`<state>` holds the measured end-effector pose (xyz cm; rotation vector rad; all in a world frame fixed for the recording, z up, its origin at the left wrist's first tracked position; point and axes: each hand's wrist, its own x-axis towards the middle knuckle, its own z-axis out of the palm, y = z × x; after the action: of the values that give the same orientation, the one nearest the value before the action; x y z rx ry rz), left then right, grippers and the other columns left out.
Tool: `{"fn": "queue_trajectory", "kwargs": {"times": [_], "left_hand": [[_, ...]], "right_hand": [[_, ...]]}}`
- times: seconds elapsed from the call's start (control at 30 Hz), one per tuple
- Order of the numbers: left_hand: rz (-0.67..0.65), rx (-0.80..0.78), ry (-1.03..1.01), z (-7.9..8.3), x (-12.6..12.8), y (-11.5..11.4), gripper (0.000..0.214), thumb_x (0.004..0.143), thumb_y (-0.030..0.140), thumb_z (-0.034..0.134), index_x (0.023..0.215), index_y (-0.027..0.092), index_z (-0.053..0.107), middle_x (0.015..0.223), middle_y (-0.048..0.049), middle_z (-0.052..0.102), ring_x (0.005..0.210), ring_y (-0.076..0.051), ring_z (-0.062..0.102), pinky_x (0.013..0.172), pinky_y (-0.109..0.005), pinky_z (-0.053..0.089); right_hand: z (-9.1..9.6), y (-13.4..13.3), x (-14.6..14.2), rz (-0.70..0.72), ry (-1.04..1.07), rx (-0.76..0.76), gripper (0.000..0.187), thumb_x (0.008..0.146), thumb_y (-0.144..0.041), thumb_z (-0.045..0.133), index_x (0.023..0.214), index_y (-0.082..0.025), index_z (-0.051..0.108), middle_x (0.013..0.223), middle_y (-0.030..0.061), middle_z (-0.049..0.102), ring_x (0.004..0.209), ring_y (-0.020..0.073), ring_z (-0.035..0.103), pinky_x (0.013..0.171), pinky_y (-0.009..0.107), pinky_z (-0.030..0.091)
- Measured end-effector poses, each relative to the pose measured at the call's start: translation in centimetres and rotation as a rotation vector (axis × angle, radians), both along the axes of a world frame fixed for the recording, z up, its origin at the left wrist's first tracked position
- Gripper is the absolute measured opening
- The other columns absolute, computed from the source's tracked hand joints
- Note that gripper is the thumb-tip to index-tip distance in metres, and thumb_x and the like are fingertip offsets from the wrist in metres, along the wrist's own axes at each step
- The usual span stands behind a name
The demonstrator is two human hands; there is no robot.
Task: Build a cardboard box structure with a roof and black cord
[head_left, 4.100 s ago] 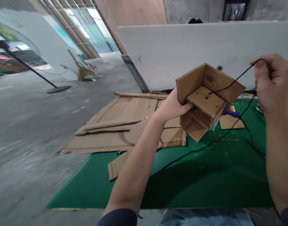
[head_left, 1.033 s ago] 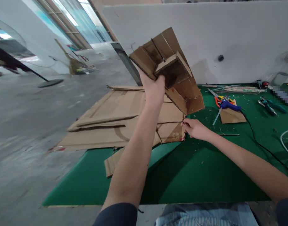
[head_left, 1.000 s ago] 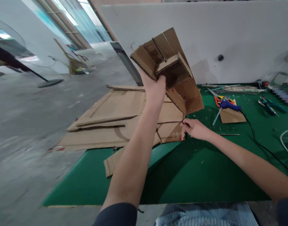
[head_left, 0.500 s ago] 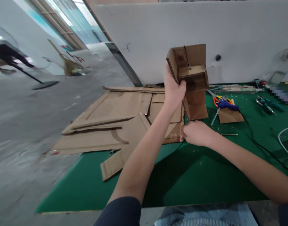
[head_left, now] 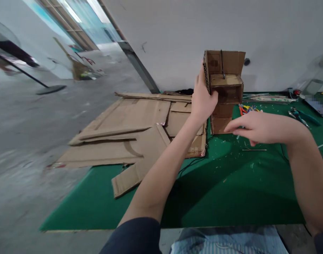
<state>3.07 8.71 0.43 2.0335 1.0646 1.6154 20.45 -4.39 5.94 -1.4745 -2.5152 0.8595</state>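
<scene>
A small cardboard structure (head_left: 225, 90) with an inner shelf stands upright on the green mat (head_left: 230, 187), near the white back wall. A black cord (head_left: 222, 63) runs down its back panel through the shelf. My left hand (head_left: 203, 100) grips its left wall, thumb at the front edge. My right hand (head_left: 253, 128) hovers in front of it, just above the mat, fingers stretched out to the left and holding nothing. More of the black cord (head_left: 193, 163) lies on the mat below the structure.
Flat cardboard sheets (head_left: 129, 130) lie at the mat's left end, partly overhanging the edge. Behind my right hand are scissors and a blue glue gun (head_left: 247, 108), with pliers (head_left: 301, 118) further right. The white partition (head_left: 230, 35) closes the back.
My left hand has tilted the cardboard structure upright and set it down on the mat further right. My right hand let go of the cord near the sheets and moved right, fingers now extended.
</scene>
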Motion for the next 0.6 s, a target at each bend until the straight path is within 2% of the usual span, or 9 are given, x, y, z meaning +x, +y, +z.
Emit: {"fn": "queue_trajectory", "kwargs": {"times": [0.1,0.2,0.23,0.3,0.37,0.47,0.6], "left_hand": [[-0.015,0.039,-0.015,0.1,-0.3,0.5,0.06,0.071,0.016,0.062,0.127,0.031,0.046,0.148,-0.005,0.044,0.139,-0.031,0.04,0.122,-0.046,0.028],[-0.019,0.064,0.003,0.4,-0.8,0.7,0.061,0.066,0.012,0.062,0.124,0.028,0.05,0.145,-0.0051,0.048,0.139,-0.03,0.04,0.121,-0.044,0.031],[-0.019,0.06,0.007,0.5,-1.0,0.7,0.061,0.065,0.011,0.062,0.123,0.027,0.051,0.143,-0.0057,0.049,0.138,-0.03,0.041,0.12,-0.044,0.031],[-0.017,0.047,0.002,0.6,-1.2,0.7,0.058,0.064,0.01,0.063,0.119,0.026,0.054,0.14,-0.0061,0.052,0.136,-0.031,0.043,0.119,-0.046,0.033],[-0.019,0.048,-0.013,0.7,-1.2,0.6,0.054,0.063,0.008,0.064,0.113,0.027,0.057,0.135,-0.005,0.056,0.136,-0.031,0.043,0.119,-0.045,0.033],[-0.006,0.04,-0.022,0.7,-1.2,0.7,0.05,0.062,0.005,0.065,0.107,0.028,0.059,0.128,-0.0042,0.061,0.134,-0.03,0.045,0.12,-0.044,0.033],[0.049,-0.008,-0.046,0.6,-1.4,1.2,0.05,0.062,0.003,0.065,0.105,0.026,0.06,0.131,-0.0061,0.059,0.13,-0.031,0.049,0.117,-0.045,0.035]], "right_hand": [[-1.5,2.2,1.4,-0.114,-0.153,0.102,0.03,0.092,-0.035,0.049,0.11,-0.023,0.069,0.091,0.0078,0.07,0.066,0.018,0.061,0.06,0.03,0.039],[-5.1,5.4,1.4,-0.278,-0.34,0.26,0.034,0.09,-0.042,0.051,0.1,-0.015,0.07,0.09,0.0148,0.068,0.08,0.0256,0.062,0.064,0.033,0.04],[-6.4,6.4,1.1,-0.322,-0.331,0.285,0.036,0.091,-0.041,0.05,0.103,-0.013,0.068,0.088,0.0154,0.068,0.082,0.0262,0.062,0.064,0.033,0.041],[-8.8,7.8,0.5,-0.379,-0.208,0.243,0.039,0.092,-0.04,0.047,0.111,-0.011,0.065,0.083,0.0154,0.068,0.082,0.0257,0.063,0.065,0.034,0.043],[-10.5,8.6,-0.1,-0.4,-0.1,0.235,0.035,0.091,-0.035,0.047,0.112,-0.014,0.065,0.089,0.015,0.069,0.085,0.0254,0.065,0.068,0.034,0.045],[-11.7,8.7,-0.9,-0.448,-0.078,0.27,0.029,0.09,-0.03,0.047,0.109,-0.018,0.067,0.101,0.015,0.07,0.094,0.0273,0.065,0.074,0.035,0.046],[-12.0,8.6,-1.4,-0.469,-0.092,0.271,0.033,0.091,-0.028,0.042,0.112,-0.018,0.066,0.107,0.0161,0.069,0.097,0.0299,0.065,0.073,0.036,0.046]]}}
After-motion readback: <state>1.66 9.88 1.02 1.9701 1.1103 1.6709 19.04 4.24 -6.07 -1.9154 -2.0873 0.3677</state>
